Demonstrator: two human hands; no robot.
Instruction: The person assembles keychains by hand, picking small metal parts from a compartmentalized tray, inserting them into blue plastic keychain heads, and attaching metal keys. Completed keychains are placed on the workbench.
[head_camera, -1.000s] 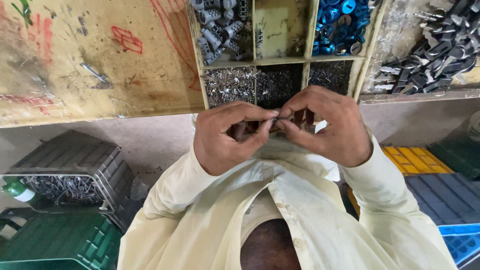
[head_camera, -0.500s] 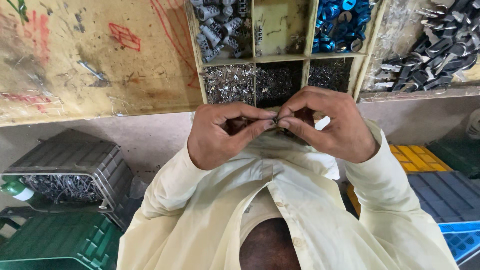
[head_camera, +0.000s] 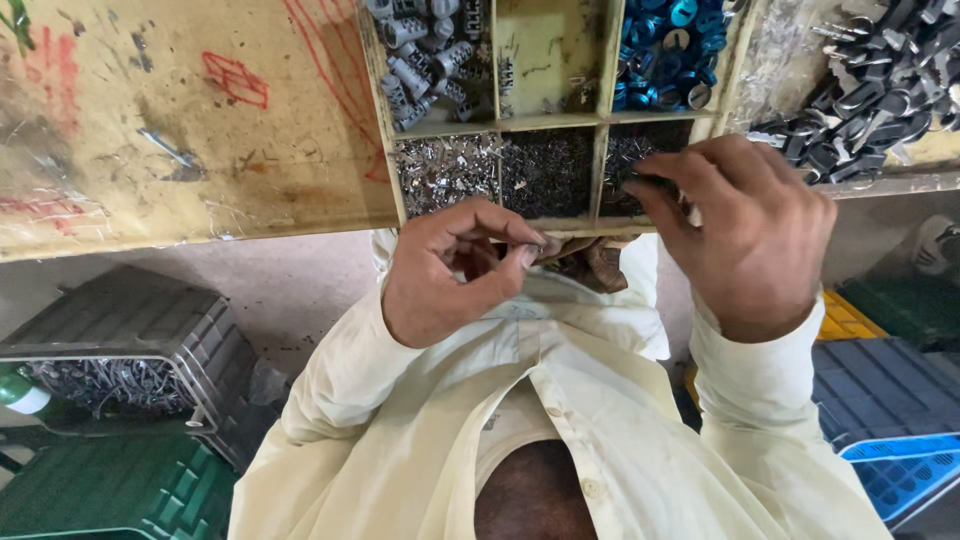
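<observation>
My left hand (head_camera: 440, 280) is pinched shut on a small metal part (head_camera: 538, 248), held between thumb and forefinger just below the front edge of a wooden divided tray (head_camera: 500, 125). My right hand (head_camera: 750, 230) is off to the right. Its fingertips are curled into the tray's front right compartment of tiny dark pieces (head_camera: 622, 152). Whether they hold anything is hidden. The neighbouring front compartments hold small silver bits (head_camera: 445, 170) and dark bits (head_camera: 548, 170).
The back compartments hold silver cylinders (head_camera: 420, 50) and blue parts (head_camera: 670, 50). A pile of dark metal pieces (head_camera: 880, 80) lies to the right. A stained yellow bench top (head_camera: 150, 130) spreads left. Grey (head_camera: 120, 330), green (head_camera: 100, 490), yellow (head_camera: 850, 320) and blue (head_camera: 900, 480) crates stand below.
Both hands were together, working one small part. Now my right hand has moved away to the right, into the tray's front right compartment. My left hand keeps the part.
</observation>
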